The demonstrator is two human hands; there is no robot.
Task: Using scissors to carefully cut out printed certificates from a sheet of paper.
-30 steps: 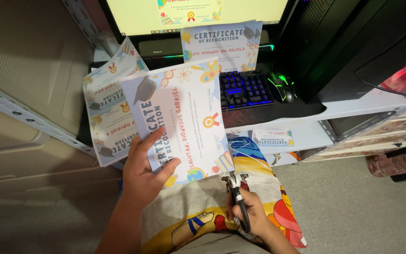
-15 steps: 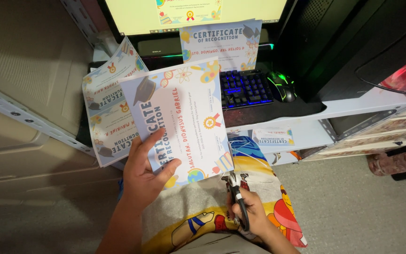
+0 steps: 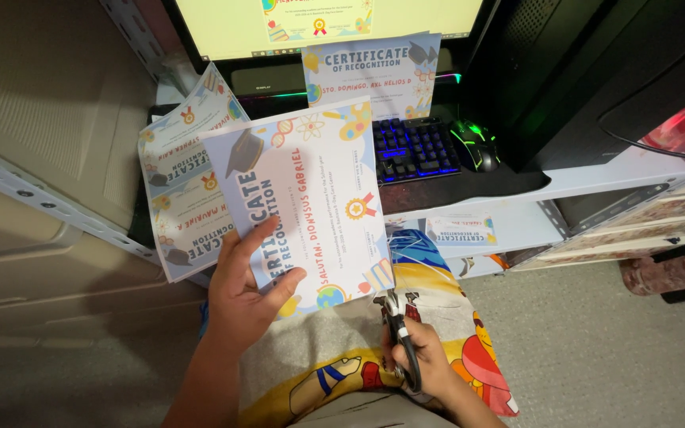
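Little has moved: left hand (image 3: 243, 297) grips certificate (image 3: 303, 202), right hand (image 3: 422, 361) clasps scissors (image 3: 396, 325), blades partly hidden.

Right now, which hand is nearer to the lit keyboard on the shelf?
Right. The right hand, gripping scissors, sits below the keyboard; the left hand holds a printed sheet farther to its lower left.

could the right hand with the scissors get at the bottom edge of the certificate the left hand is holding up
Probably yes. The right hand holds the scissors with their tips just under the certificate's lower right corner, nothing between them. The left hand grips the sheet further left, clear of that edge.
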